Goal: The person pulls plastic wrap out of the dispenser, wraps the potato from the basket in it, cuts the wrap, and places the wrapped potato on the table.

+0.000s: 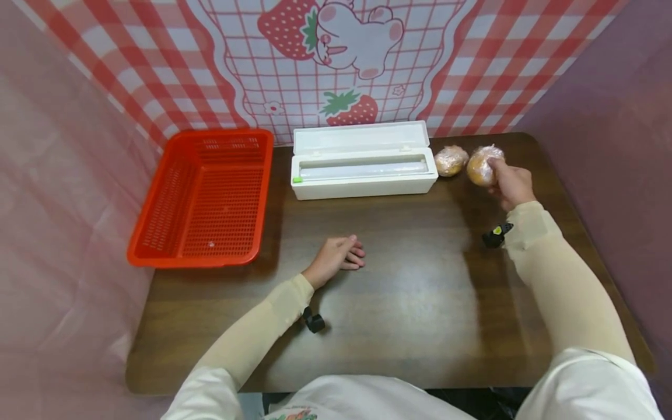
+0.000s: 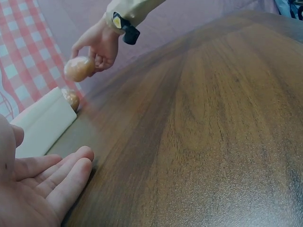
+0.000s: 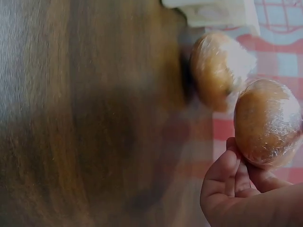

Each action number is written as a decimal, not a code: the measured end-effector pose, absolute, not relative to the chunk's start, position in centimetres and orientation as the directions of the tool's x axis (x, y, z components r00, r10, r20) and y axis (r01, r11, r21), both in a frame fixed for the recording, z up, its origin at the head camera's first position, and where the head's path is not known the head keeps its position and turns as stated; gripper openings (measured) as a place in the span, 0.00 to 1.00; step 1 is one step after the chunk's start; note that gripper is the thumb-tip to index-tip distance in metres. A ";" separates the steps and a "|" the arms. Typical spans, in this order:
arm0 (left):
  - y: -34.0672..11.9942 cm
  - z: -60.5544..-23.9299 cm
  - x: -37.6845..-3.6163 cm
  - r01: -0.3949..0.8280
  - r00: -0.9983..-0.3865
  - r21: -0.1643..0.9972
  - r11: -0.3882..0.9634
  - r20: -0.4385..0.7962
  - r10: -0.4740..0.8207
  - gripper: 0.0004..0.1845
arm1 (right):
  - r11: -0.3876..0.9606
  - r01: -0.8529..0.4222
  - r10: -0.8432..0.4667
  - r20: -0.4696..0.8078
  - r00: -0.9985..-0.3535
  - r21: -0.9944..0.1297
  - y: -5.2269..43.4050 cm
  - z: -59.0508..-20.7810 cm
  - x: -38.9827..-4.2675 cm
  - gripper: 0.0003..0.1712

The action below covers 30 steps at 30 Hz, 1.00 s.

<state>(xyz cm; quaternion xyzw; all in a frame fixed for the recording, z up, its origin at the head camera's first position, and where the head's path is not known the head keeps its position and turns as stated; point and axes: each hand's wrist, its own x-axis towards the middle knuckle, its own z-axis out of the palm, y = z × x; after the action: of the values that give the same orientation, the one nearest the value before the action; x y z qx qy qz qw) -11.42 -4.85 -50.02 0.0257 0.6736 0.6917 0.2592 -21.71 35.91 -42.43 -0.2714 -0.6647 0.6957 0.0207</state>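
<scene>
Meanwhile the right hand pinched a wrapped bun right of the white box, beside a second bun; left hand lay relaxed on the desk, basket left of the box.

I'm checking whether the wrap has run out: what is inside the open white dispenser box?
Inside the white dispenser box, lid raised, lies a pale roll of wrap along its length, with a green slider at the left end. How much wrap remains cannot be seen.

Glossy wood-grain table, film-wrapped bun
</scene>
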 end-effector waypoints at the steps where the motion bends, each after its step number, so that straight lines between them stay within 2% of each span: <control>1: -4.8 -50.0 -11.4 -0.325 -0.864 0.945 0.042 -0.315 0.392 0.26 | -0.126 0.338 0.390 -0.360 -0.848 -0.933 36.1 -42.6 -21.8 0.15; 5: -4.7 -49.9 -11.4 -0.330 -0.864 0.943 0.041 -0.319 0.390 0.25 | -0.157 0.352 0.388 -0.385 -0.837 -0.923 36.7 -43.2 -22.1 0.15; 12: -4.7 -49.9 -11.5 -0.341 -0.861 0.939 0.041 -0.329 0.389 0.24 | -0.115 0.398 0.402 -0.409 -0.819 -0.910 37.2 -44.0 -22.6 0.15; 17: -4.8 -49.9 -11.5 -0.341 -0.860 0.939 0.048 -0.332 0.388 0.24 | -0.134 0.432 0.398 -0.448 -0.801 -0.892 37.2 -44.5 -22.8 0.14; 23: -4.7 -49.9 -11.4 -0.344 -0.861 0.938 0.050 -0.336 0.381 0.23 | -0.140 0.466 0.390 -0.482 -0.785 -0.873 36.9 -45.0 -23.0 0.21; 30: -4.9 -49.9 -11.5 -0.356 -0.855 0.933 0.049 -0.347 0.385 0.24 | -0.177 0.470 0.371 -0.501 -0.782 -0.865 36.5 -45.4 -23.4 0.21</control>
<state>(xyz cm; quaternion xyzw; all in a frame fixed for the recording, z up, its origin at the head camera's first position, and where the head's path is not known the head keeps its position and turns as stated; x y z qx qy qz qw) -11.49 -4.91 -49.87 0.0108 0.6726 0.6894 0.2689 -23.39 36.53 -45.36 -0.3282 -0.6407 0.6932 -0.0358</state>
